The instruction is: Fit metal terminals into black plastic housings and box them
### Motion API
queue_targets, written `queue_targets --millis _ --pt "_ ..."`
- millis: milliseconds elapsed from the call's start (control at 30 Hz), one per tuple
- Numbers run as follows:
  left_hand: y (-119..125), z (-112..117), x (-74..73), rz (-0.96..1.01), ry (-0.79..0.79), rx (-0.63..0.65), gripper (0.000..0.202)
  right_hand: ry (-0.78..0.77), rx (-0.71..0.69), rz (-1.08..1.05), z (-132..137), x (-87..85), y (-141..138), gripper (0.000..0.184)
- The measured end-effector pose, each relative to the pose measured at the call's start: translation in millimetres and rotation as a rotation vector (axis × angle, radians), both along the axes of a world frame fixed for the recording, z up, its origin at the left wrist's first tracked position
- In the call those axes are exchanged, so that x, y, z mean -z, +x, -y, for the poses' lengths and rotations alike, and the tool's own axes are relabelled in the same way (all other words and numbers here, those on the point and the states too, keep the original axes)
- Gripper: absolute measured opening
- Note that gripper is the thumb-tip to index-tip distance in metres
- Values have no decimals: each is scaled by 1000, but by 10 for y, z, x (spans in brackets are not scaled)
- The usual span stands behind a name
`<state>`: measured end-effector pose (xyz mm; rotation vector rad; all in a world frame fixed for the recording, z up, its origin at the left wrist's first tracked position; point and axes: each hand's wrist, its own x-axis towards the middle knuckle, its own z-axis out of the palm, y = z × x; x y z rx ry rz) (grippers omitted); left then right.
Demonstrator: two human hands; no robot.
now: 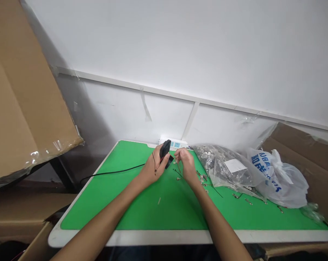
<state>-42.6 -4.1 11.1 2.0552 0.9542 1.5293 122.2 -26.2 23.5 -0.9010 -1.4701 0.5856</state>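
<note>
My left hand is closed around a black plastic case, tilted up above the green mat. A darker flat piece shows below its thumb, with a bit of red beside it. A thin dark wire loops over the back of this hand. To the right, my right hand has its fingers curled in a pinch, apart from the case. What lies between the fingertips is too small to name. A thin reddish wire hangs just under them. Small metal parts and thin black wires lie beside the right wrist.
A black cable runs left off the green mat. A white power strip stands by the wall. Clear bags of metal parts and a white plastic bag sit right. Cardboard boxes flank the table.
</note>
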Motion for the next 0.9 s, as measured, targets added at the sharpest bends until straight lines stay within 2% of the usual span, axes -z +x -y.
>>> queue_targets --millis 67,100,167,267,367,500,667,900 --pt "-51 -30 22 -108 189 11 46 -187 -205 -12 3 -41 7 51" --pt "-73 -41 26 -144 269 27 47 -243 -265 -5 7 -50 6 50" --pt "-108 -54 23 -197 388 45 54 -286 -306 2 15 -44 -8 47" --pt "-145 -52 -2 -291 462 89 66 -289 -309 -45 3 8 -35 46" --pt "-162 -35 -38 -358 441 145 72 -271 -272 -119 -45 63 -27 43" --pt "-150 -11 -82 -297 368 165 77 -277 -220 -157 -96 53 25 43" --pt "-132 -9 -119 -155 326 203 67 -288 -220 -104 -57 -19 48 45" --pt "-140 -39 -110 -96 271 276 64 -245 -229 -37 5 92 99 39"
